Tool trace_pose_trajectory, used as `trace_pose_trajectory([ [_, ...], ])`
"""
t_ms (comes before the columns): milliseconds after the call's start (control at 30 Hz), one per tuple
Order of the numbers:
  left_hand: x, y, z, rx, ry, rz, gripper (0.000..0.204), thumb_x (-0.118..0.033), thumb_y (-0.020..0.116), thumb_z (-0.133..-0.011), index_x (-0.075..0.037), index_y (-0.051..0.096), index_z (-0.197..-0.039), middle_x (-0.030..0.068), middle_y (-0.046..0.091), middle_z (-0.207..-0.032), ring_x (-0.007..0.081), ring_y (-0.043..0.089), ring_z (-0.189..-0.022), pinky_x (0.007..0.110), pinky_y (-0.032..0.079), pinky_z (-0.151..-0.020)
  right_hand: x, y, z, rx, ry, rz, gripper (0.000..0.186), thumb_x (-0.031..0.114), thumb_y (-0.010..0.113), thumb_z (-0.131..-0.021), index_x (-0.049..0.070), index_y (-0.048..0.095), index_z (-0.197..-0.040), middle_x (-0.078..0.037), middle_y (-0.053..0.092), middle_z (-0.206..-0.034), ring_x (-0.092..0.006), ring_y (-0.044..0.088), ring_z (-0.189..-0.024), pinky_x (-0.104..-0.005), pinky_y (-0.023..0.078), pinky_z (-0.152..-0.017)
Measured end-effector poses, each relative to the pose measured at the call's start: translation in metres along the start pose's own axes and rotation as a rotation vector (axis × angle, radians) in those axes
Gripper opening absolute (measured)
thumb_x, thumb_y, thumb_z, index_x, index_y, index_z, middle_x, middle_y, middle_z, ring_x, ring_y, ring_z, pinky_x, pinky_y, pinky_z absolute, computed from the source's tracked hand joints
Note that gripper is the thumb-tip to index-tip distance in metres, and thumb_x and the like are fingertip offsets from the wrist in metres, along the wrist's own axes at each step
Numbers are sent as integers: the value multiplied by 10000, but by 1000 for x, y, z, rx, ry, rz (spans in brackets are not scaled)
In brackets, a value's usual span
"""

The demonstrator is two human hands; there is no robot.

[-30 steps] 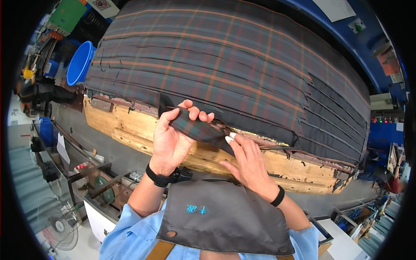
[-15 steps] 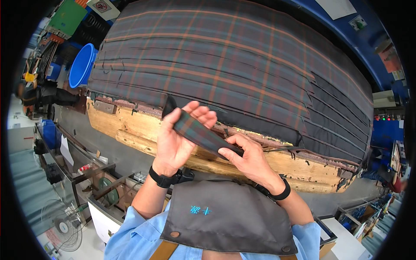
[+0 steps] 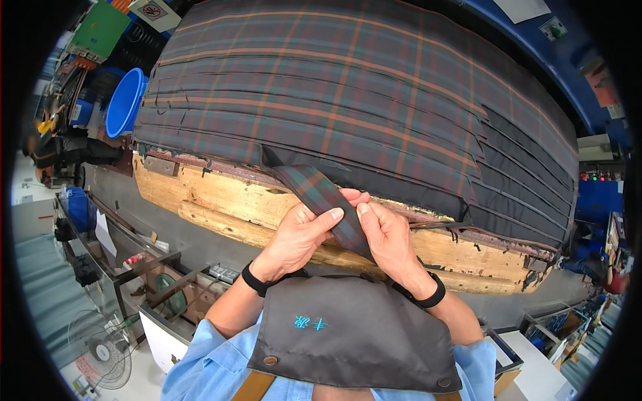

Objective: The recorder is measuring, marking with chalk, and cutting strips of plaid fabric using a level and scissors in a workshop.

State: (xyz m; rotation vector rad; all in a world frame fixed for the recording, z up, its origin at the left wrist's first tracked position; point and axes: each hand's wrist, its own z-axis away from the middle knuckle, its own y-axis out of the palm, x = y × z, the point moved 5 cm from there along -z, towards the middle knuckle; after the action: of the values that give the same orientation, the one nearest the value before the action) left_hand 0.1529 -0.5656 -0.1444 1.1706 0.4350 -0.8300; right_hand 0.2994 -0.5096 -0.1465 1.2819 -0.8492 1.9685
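Note:
A long dark plaid fabric strip (image 3: 309,187) runs between my hands, flat and slanting from the fabric stack's near edge down toward my body. My left hand (image 3: 304,237) pinches its left side, thumb on top. Close beside it, my right hand (image 3: 384,234) grips the right side with thumb and bent fingers. The strip's lower end hangs past my hands toward the grey apron (image 3: 354,327). Beyond lies a wide layer of plaid fabric (image 3: 301,87), cut into long strips at its near part and right end.
The fabric lies on a table with a worn wooden front edge (image 3: 221,207). A blue basin (image 3: 126,100) stands at the left. Below left are a metal frame (image 3: 150,284) and a fan (image 3: 100,351). Another person (image 3: 73,147) is at the far left.
My left hand has gone from an opened palm under the strip to a pinch nearer my body. My right hand has shifted slightly up the strip, and both hands are closer together.

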Motion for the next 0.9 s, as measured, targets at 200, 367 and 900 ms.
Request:
trace_pose_trajectory([
  [200,2,-4,2,-45,-21,50,362,-154,600,-1061,-49,567,-1407,147,605,-1439,243,561,-1355,436,492,-1112,-5,-3,5,26,35,-10,243,244,585,-1072,17,666,-1035,-63,679,-908,-145,576,-820,-321,491,-773],
  [367,4,-2,1,-23,8,49,340,-149,605,-1057,-47,580,-1380,153,616,-1422,257,568,-1348,444,497,-1108,0,-2,6,-14,-109,-9,221,238,627,-1053,21,637,-1007,-75,686,-946,-173,610,-857,-330,502,-793],
  [900,2,-17,-1,-242,48,168,358,-362,513,-1097,-21,609,-1149,176,750,-1028,331,706,-1124,463,547,-1019,3,7,14,-57,-328,158,161,167,672,-1015,19,625,-971,-116,629,-875,-273,625,-768,-371,506,-706],
])
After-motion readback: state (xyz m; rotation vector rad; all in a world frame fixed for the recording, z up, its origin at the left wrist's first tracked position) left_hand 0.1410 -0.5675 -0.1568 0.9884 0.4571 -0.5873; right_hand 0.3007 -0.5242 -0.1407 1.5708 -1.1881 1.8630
